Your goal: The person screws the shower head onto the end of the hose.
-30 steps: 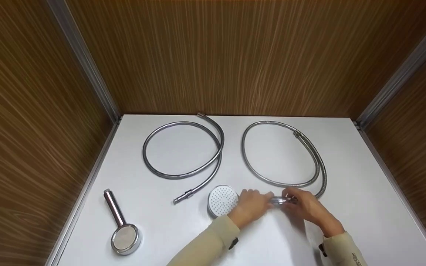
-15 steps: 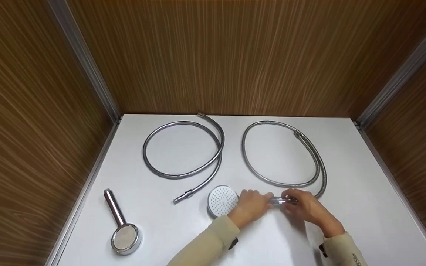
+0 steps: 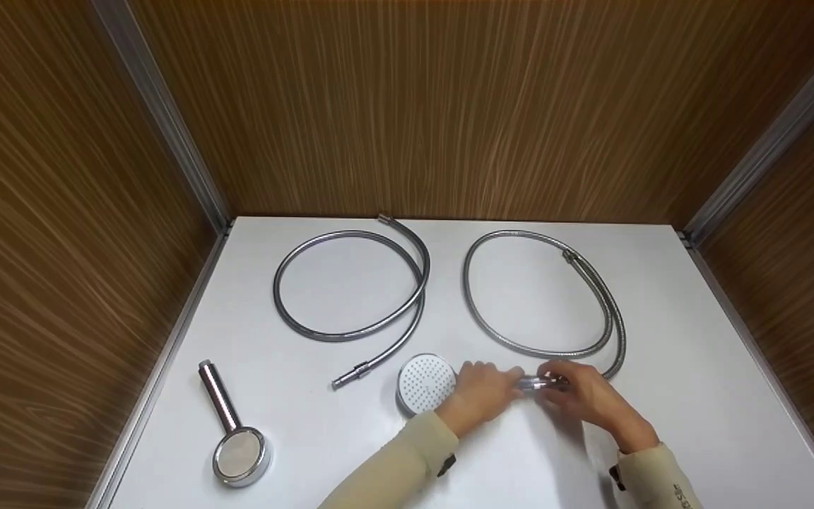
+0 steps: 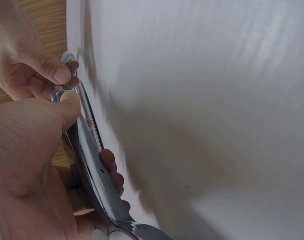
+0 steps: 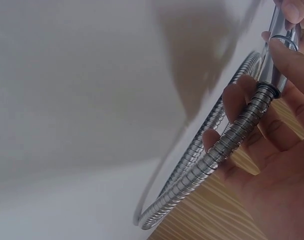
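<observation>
My left hand (image 3: 485,390) grips the chrome handle of a shower head (image 3: 426,384), whose white dotted face points up. In the left wrist view the fingers curl round that handle (image 4: 99,172). My right hand (image 3: 584,392) pinches the smooth metal end fitting (image 5: 275,75) of a ribbed shower hose (image 5: 206,162). Fitting and handle end meet in line between the two hands; whether the threads are engaged cannot be seen. From the right hand the rest of this hose (image 3: 465,283) loops away over the white table.
A second shower hose (image 3: 276,283) lies coiled at the back left, its end fitting (image 3: 350,375) toward the front. At the front left lies another shower head (image 3: 239,456). Wood-grain panels (image 3: 449,106) enclose the table (image 3: 697,367) at the back and sides.
Both hands keep their hold at the same spot; only slight finger motion of the right hand at the fitting shows. The shower heads and hoses stay put.
</observation>
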A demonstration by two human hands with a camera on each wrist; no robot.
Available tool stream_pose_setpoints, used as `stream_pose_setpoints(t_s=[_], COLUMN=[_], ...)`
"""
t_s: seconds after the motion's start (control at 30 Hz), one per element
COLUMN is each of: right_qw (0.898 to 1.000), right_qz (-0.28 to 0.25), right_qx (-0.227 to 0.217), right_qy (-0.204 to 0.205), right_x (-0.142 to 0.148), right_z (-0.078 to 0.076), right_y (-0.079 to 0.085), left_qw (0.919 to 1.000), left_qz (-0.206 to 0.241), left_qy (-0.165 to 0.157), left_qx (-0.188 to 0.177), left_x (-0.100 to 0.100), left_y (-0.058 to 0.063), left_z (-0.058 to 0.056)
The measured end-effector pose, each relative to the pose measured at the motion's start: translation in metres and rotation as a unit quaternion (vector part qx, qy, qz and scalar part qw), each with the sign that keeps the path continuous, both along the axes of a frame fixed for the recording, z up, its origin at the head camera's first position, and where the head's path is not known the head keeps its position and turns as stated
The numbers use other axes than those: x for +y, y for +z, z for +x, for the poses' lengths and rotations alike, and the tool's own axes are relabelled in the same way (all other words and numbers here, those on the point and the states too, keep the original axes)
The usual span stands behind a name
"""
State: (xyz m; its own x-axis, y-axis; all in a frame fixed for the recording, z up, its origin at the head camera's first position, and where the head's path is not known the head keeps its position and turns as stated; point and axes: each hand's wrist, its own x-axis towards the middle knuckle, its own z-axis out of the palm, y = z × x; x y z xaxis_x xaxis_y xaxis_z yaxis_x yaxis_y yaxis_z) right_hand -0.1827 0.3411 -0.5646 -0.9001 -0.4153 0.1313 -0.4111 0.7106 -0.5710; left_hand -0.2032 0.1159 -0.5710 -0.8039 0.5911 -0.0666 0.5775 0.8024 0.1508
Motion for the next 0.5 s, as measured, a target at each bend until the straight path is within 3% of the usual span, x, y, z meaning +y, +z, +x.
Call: stream_pose_setpoints(t_s=[0.23,0.5], right_qw=[1.0,1.0], right_qz=[0.0,0.002], right_qx=[0.022,0.004], right_qy=[0.006,0.004], right_x=[0.0004,0.0012], right_z=[0.0004,-0.0023], right_y=[-0.0025,0.0022], left_qw=[1.0,0.9999], left_qz=[0.004,0.008], left_qy=[-0.002,0.0], left_qx=[-0.005,-0.009], left_x=[-0.0003,-0.0001], left_y=[0.001,0.0001], left_z=[0.0003,-0.0012])
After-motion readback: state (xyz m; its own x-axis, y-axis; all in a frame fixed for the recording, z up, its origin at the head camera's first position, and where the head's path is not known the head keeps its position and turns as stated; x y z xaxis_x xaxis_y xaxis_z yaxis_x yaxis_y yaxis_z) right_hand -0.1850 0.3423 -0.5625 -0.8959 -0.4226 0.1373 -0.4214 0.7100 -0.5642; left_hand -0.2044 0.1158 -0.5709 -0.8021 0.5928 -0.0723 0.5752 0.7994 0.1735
